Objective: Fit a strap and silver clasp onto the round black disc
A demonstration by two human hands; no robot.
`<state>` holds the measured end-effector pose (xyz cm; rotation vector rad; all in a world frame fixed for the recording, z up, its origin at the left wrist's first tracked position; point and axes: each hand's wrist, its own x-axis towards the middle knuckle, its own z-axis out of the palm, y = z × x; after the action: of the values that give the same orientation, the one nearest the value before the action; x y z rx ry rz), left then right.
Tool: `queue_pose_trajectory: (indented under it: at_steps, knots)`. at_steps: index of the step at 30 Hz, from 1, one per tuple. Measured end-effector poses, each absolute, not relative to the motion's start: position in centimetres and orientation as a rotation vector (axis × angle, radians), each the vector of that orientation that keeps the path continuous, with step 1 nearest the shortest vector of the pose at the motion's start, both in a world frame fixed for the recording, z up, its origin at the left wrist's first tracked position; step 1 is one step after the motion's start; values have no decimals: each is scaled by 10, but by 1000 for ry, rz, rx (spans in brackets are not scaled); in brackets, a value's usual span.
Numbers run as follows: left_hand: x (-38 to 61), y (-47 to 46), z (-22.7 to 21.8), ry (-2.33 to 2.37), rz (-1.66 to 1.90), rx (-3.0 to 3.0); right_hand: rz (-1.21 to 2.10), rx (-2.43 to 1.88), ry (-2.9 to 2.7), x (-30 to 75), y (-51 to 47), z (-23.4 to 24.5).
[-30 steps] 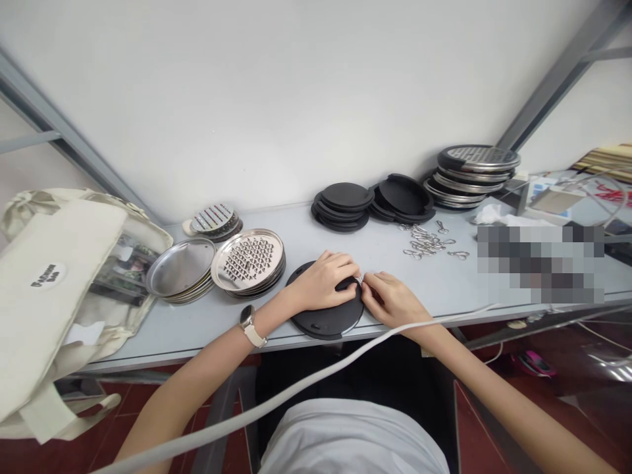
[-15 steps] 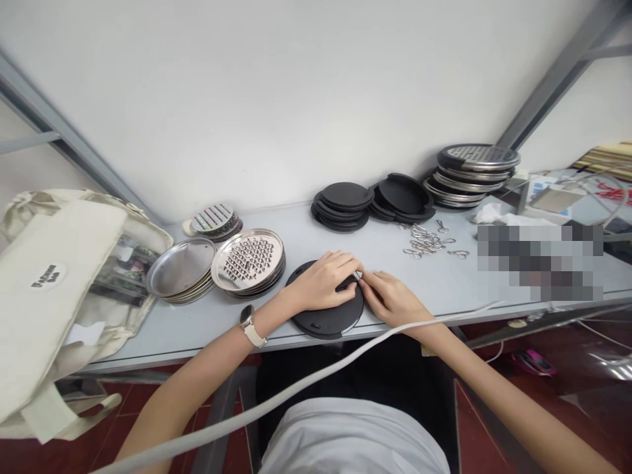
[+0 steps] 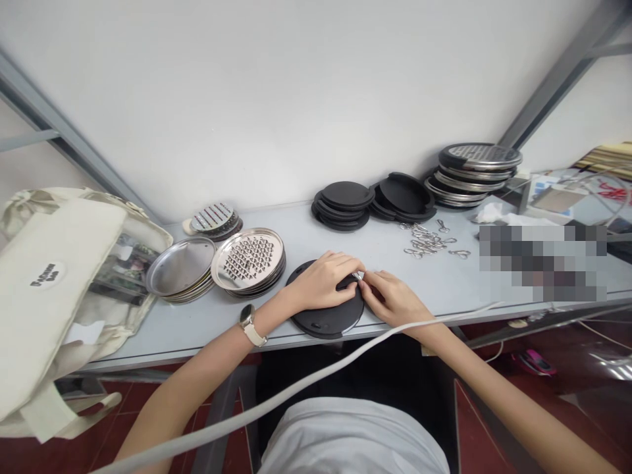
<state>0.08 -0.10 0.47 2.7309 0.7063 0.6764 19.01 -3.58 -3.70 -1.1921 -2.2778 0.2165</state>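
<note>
A black round plastic base point(image 3: 326, 322) lies flat near the table's front edge. Across its top rests my left hand point(image 3: 328, 280), closed, with its fingers curled toward the right rim and holding the base. My right hand point(image 3: 390, 296) is at that same rim, thumb and forefinger pinched on a small metal clip point(image 3: 357, 276). The clip's far end is hidden by the fingers. Loose metal clips point(image 3: 429, 242) lie in a pile behind my right hand. To the left of the base stands a stack of round metal grater plates point(image 3: 249, 260).
Plain metal discs point(image 3: 180, 266) and small grater plates point(image 3: 212, 217) sit at the left, beside a cream bag point(image 3: 64, 289). Black bases point(image 3: 345, 197), black rimmed trays point(image 3: 405, 196) and assembled graters point(image 3: 476, 164) line the wall. A white cable point(image 3: 316, 375) crosses in front of my arms.
The metal clip at the rim shows slightly more between my fingers and has turned a little. Both hands stay in nearly the same place on the base.
</note>
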Motion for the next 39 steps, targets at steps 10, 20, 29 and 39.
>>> queue_pose_trajectory:
  at_steps: [10,20,29,39]
  knots:
    - [1,-1,5,702,684,2709,124,-1160,-2274,190,-37,-39]
    - [1,-1,5,661,696,2694,38,-1134,-2258,189,-39,-37]
    - [1,-1,5,698,657,2727,57,-1165,-2264,188,-39,-37]
    - [1,-1,5,747,673,2794,133,-1240,-2317,189,-35,-38]
